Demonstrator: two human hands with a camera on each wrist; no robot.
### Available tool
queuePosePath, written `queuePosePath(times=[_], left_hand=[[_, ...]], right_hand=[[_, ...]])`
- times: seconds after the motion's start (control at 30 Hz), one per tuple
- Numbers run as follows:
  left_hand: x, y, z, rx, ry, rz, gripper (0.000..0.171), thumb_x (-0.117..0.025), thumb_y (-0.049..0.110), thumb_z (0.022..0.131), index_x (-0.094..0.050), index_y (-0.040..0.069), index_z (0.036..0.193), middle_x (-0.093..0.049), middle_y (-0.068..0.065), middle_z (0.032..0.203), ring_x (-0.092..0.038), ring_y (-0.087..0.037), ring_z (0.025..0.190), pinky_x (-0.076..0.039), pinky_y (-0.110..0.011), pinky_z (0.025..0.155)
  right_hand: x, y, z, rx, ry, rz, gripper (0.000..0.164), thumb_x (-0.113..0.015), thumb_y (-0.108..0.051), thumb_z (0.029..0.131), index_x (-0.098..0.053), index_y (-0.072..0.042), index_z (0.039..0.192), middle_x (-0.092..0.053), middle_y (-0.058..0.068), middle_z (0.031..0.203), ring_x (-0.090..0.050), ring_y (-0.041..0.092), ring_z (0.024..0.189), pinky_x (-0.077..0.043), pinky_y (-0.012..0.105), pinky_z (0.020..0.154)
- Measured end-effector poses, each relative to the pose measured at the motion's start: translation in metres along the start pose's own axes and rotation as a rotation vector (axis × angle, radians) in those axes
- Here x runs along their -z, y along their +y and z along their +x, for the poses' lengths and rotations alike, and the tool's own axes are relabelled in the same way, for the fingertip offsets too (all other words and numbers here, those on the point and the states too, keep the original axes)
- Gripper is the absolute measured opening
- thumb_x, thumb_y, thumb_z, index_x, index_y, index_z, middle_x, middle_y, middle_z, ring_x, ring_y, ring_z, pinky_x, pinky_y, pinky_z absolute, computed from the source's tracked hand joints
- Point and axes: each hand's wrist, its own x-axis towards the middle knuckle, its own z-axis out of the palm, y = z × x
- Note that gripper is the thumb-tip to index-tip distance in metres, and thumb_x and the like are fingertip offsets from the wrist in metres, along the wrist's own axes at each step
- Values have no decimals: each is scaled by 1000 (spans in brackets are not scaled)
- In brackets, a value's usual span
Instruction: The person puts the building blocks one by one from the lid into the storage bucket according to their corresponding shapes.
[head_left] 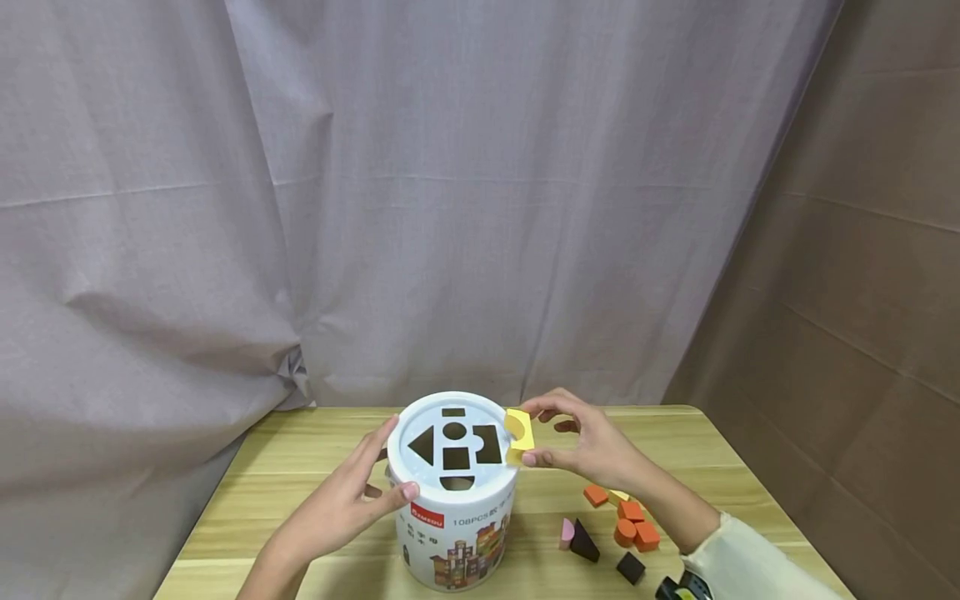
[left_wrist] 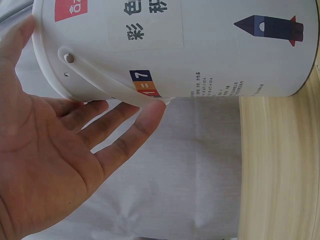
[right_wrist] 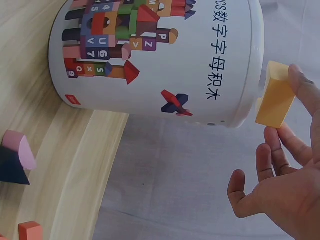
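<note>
A white bucket (head_left: 459, 542) stands upright with a pale lid (head_left: 438, 489) cut with shaped holes: triangle, circle, rectangles, a half circle and an arch-like notched one. My left hand (head_left: 337, 504) rests against the bucket's rim with spread, fairly straight fingers, thumb at the front. In the left wrist view, its fingertips lie by the white carrying handle (left_wrist: 100, 80). My right hand (head_left: 588, 442) pinches a yellow arch block (head_left: 527, 430) between thumb and fingers, over the lid's right rim beside the notched hole. The block's curved cutout faces left; the right wrist view shows its flat side.
Loose blocks lie on the wooden table (head_left: 322, 450) right of the bucket: a pink rounded block (head_left: 566, 533), a black triangle (head_left: 583, 542), a black block (head_left: 631, 568), several orange blocks (head_left: 647, 536) and a yellow one (head_left: 618, 497). A grey curtain (head_left: 420, 250) hangs behind.
</note>
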Motion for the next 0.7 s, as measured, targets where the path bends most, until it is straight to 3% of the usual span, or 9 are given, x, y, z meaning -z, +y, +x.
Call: queuePosePath(times=[0.3, 0.7], left_hand=[[-1, -1, -1, 9, -4, 1, 100, -79, 50, 102, -19, 30, 178, -30, -11, 183, -60, -34, 145, -65, -28, 92], [-3, 1, 0, 11, -2, -2, 100, -79, 50, 102, -19, 29, 178, -28, -10, 184, -60, -34, 144, -66, -28, 92]], right_hand=[[-10, -3, 8, -3, -4, 1, 66, -100, -34, 80, -73, -28, 140, -69, -6, 134, -62, 23, 121, -53, 46, 105], [-19, -4, 17, -32, -36, 6, 65, -99, -37, 83, -72, -30, 141, -69, -7, 133, -61, 28, 123, -53, 44, 103]])
